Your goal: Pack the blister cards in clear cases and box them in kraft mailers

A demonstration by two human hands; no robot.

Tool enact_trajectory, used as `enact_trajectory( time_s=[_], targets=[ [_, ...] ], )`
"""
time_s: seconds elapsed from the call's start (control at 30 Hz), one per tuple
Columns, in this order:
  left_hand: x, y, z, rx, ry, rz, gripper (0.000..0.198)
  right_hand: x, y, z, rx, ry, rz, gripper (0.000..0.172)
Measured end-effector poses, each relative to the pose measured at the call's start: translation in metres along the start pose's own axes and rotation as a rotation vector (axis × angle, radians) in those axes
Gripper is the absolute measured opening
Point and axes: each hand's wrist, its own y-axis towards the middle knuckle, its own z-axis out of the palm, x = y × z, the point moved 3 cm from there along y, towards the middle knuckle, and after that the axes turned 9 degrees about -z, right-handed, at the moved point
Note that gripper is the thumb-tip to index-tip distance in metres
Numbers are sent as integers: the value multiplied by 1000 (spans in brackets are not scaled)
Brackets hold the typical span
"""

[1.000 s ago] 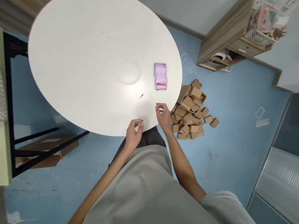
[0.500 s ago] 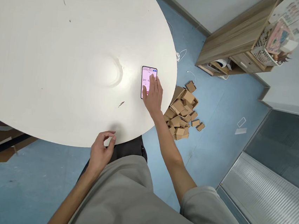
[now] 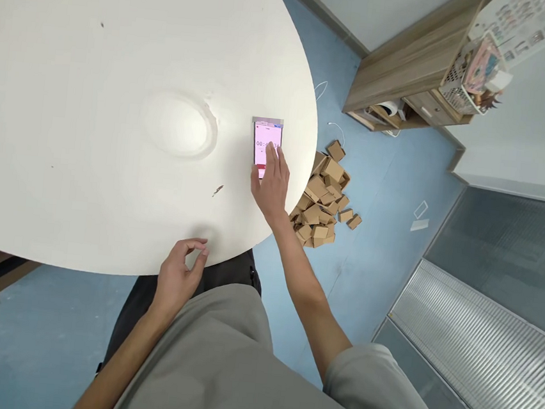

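A smartphone (image 3: 260, 154) lies face up near the right edge of the white round table (image 3: 122, 209). Its pink screen shows a running-timer style readout and a red strip lower down. Over its lower right part is my right hand (image 3: 273, 185), fingers spread and holding nothing; they cover some of the digits. Whether a fingertip touches the glass I cannot tell. My left hand (image 3: 179, 276) hovers at the table's near edge, fingers curled with the thumb tip close to the index fingertip. Nothing shows between them.
Small brown cardboard boxes (image 3: 324, 200) are heaped on the blue floor (image 3: 369, 252) right of the table. A wooden cabinet (image 3: 406, 60) with a white basket (image 3: 463, 75) stands at the upper right. White cables (image 3: 338, 131) lie on the floor.
My right hand has drawn slightly down the phone, so more of the readout shows. The whole view has shifted a little. My left hand keeps its curled shape.
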Motion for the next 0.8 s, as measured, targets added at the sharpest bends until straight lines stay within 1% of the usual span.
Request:
enact_trajectory(
  time_s=[0.1,0.2,0.27,0.37,0.47,0.53,0.67,0.73,0.8],
  targets=[
    [11,2,-20,20,-17,68,17,27,-12,-2,-36,1,56,64],
    [24,6,-53,14,-48,200,12,72,-24,-1,-45,-13,71,62],
    [33,9,-83,-6,-94,285,10,113,-33,1,-73,-15,53,61],
    [49,9,-138,-48,-174,372,15,187,-49,10,-164,-13,-4,61],
    [67,1,-200,-109,-243,437,16,266,-66,33,-239,18,-23,62],
    [83,-6,-240,-159,-283,460,13,317,-73,54,-241,48,-51,62],
    [122,-10,-312,-285,-368,459,10,408,-76,100,-165,84,-204,61],
    [143,-8,-345,-364,-430,451,10,446,-72,118,-129,91,-293,60],
    [163,-6,-375,-429,-501,429,10,479,-67,131,-93,99,-366,58]
  ],
)
